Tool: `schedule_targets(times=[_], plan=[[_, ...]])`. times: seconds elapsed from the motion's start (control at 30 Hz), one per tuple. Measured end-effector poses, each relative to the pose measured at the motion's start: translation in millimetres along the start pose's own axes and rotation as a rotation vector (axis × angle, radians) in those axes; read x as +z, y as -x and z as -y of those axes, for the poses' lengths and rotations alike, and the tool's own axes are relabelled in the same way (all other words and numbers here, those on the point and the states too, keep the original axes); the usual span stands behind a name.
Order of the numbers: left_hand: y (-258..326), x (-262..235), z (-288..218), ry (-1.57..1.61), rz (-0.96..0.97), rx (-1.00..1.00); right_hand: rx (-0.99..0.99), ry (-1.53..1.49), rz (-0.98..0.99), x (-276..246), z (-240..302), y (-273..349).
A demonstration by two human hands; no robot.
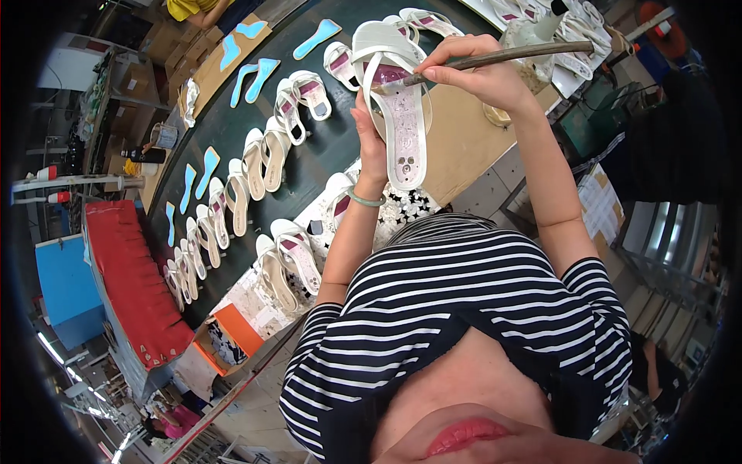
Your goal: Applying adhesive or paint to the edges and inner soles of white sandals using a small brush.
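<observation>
Against the gripping left hand (pixel 372 148), white sandal (pixel 407 127), brush (pixel 533 52) pinched in right hand (pixel 491 80)

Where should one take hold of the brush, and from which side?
The brush is probably best pinched on its brown handle, close behind the bristles, coming from the right, as the right hand does: the bristles point left, onto the white sandal, while the long handle extends right.
</observation>
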State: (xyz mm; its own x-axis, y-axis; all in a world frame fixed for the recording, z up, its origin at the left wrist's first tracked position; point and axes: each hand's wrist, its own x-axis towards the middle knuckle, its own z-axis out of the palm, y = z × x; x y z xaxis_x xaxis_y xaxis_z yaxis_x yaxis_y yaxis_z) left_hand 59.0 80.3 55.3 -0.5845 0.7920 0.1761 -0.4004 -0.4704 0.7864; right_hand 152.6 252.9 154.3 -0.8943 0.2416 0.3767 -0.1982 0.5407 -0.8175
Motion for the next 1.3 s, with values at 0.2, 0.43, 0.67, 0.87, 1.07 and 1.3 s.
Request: schedule_targets(times=[0.2, 0.43, 0.67, 0.87, 1.07, 1.3], plan=[[-7, -3, 8, -0.025, 0.026, 0.035, 0.052, 0.033, -0.060, -1, 2, 18], [-17, 14, 15, -0.092, 0.045, 0.065, 0.071, 0.046, -0.204, -8, 19, 50], [-34, 41, 39, -0.068, 0.114, 0.110, 0.014, 0.255, -0.398, -15, 44, 95], [-45, 80, 58, -0.034, 0.172, 0.101, 0.077, 0.412, -0.495, -16, 72, 143], [-39, 109, 79, -0.046, 0.232, 0.046, 0.076, 0.394, -0.726, -22, 94, 171], [-18, 146, 80, -0.041, 0.252, 0.036, -0.136, 0.868, -0.786, -10, 60, 153]])
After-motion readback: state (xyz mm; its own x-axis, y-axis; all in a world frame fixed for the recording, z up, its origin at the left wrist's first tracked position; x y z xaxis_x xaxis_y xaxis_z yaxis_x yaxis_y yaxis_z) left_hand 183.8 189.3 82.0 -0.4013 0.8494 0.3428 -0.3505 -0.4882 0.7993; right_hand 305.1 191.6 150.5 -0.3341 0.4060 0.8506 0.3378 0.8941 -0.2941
